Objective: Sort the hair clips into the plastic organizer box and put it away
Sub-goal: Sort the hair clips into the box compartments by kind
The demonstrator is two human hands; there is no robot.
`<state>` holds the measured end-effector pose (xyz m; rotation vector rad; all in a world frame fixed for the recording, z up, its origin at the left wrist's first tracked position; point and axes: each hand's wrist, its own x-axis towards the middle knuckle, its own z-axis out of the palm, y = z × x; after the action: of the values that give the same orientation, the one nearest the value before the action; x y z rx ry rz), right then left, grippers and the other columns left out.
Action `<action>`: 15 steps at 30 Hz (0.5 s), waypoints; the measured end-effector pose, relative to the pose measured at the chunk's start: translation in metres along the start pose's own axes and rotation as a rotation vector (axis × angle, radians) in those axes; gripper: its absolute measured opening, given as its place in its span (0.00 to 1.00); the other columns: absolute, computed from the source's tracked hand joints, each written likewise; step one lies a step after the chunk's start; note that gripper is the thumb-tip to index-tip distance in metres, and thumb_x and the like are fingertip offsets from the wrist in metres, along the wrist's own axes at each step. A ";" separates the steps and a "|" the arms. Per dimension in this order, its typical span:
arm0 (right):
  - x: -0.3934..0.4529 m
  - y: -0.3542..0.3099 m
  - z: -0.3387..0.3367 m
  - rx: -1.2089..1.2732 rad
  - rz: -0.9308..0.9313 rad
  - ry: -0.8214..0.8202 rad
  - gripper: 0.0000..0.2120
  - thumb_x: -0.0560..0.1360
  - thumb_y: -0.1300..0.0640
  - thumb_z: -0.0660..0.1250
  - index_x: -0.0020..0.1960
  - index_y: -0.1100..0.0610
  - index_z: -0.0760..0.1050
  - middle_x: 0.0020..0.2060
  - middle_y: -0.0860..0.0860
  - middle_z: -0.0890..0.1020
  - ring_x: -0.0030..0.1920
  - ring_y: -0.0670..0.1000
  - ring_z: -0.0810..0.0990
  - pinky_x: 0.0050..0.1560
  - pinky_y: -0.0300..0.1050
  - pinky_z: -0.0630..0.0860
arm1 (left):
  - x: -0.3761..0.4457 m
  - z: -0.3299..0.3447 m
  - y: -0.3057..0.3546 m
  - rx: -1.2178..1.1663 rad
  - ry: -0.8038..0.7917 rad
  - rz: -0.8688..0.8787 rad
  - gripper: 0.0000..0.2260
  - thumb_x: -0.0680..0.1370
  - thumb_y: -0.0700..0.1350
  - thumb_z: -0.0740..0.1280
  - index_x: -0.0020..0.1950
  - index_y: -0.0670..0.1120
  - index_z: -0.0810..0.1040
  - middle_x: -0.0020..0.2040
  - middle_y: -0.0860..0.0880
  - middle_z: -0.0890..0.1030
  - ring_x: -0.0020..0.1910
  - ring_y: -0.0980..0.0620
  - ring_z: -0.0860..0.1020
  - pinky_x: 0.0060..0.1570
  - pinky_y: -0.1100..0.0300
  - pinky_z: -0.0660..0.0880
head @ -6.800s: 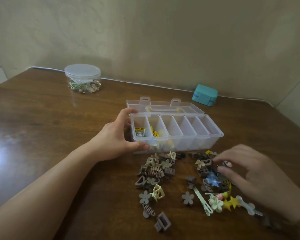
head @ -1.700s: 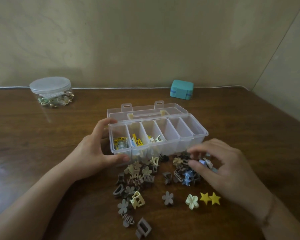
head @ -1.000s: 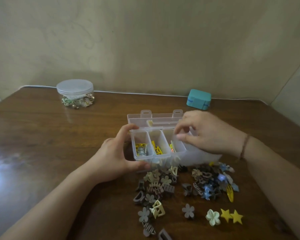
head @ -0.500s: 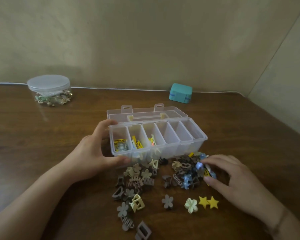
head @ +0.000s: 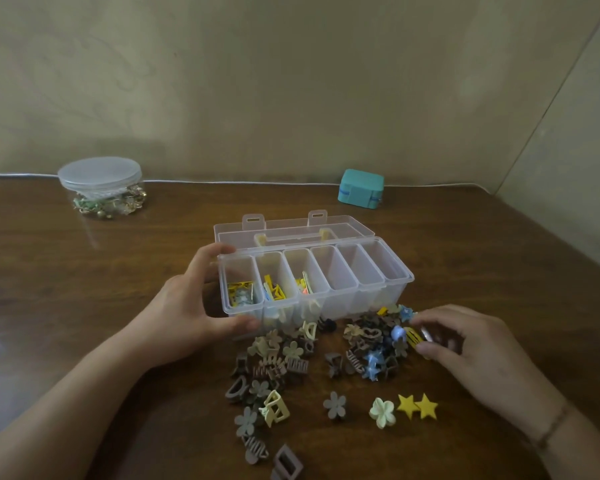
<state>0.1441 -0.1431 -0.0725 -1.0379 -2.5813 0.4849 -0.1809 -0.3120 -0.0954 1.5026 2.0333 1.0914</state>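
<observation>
1. My left hand (head: 191, 317) wears no ring or glove, and its forearm is bare with no sleeve
2. My right hand (head: 465, 348) is just as bare
3. A thin brownish bracelet (head: 551, 427) circles my right wrist, at about 4 o'clock from that hand

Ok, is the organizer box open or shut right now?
Open. The organizer box has its lid folded back flat behind it, and all six compartments are exposed.
</observation>
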 end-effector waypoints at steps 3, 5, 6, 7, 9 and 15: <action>0.003 -0.006 0.000 -0.016 0.060 -0.038 0.19 0.70 0.54 0.75 0.57 0.39 0.76 0.39 0.43 0.77 0.37 0.41 0.75 0.36 0.32 0.71 | 0.000 0.000 0.000 0.001 -0.005 0.001 0.46 0.57 0.70 0.76 0.69 0.69 0.57 0.67 0.60 0.75 0.61 0.66 0.73 0.60 0.63 0.68; 0.004 -0.008 0.000 -0.082 0.060 -0.051 0.18 0.72 0.51 0.72 0.60 0.41 0.75 0.41 0.43 0.76 0.37 0.42 0.74 0.36 0.33 0.69 | 0.001 -0.001 -0.001 -0.001 -0.005 -0.003 0.46 0.57 0.70 0.76 0.69 0.69 0.56 0.69 0.58 0.74 0.64 0.62 0.74 0.63 0.59 0.69; 0.004 -0.009 -0.001 -0.099 0.060 -0.058 0.18 0.73 0.50 0.71 0.61 0.42 0.75 0.42 0.43 0.76 0.39 0.42 0.75 0.37 0.33 0.70 | 0.001 -0.001 -0.002 -0.001 -0.004 -0.005 0.46 0.57 0.70 0.76 0.70 0.69 0.56 0.69 0.58 0.74 0.65 0.60 0.74 0.65 0.56 0.69; 0.004 -0.010 -0.001 -0.112 0.063 -0.075 0.18 0.73 0.49 0.70 0.62 0.42 0.74 0.44 0.41 0.76 0.41 0.41 0.75 0.38 0.34 0.70 | 0.001 0.000 -0.002 0.000 -0.003 -0.006 0.47 0.56 0.71 0.75 0.70 0.69 0.56 0.69 0.57 0.74 0.66 0.58 0.73 0.67 0.54 0.70; 0.002 -0.012 -0.002 -0.142 0.069 -0.124 0.20 0.73 0.48 0.71 0.63 0.40 0.72 0.47 0.38 0.75 0.44 0.39 0.74 0.39 0.33 0.70 | 0.001 -0.001 -0.002 0.002 -0.004 -0.008 0.47 0.56 0.72 0.75 0.70 0.68 0.56 0.70 0.57 0.74 0.67 0.57 0.73 0.68 0.51 0.70; 0.000 -0.015 -0.003 -0.067 0.125 -0.113 0.18 0.71 0.55 0.74 0.56 0.38 0.75 0.41 0.41 0.77 0.39 0.42 0.75 0.36 0.33 0.68 | 0.001 0.000 0.001 0.002 -0.002 -0.007 0.47 0.55 0.73 0.75 0.69 0.69 0.56 0.69 0.57 0.75 0.66 0.58 0.74 0.68 0.52 0.70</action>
<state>0.1369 -0.1527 -0.0637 -1.2334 -2.6579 0.5045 -0.1807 -0.3110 -0.0948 1.4961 2.0372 1.0845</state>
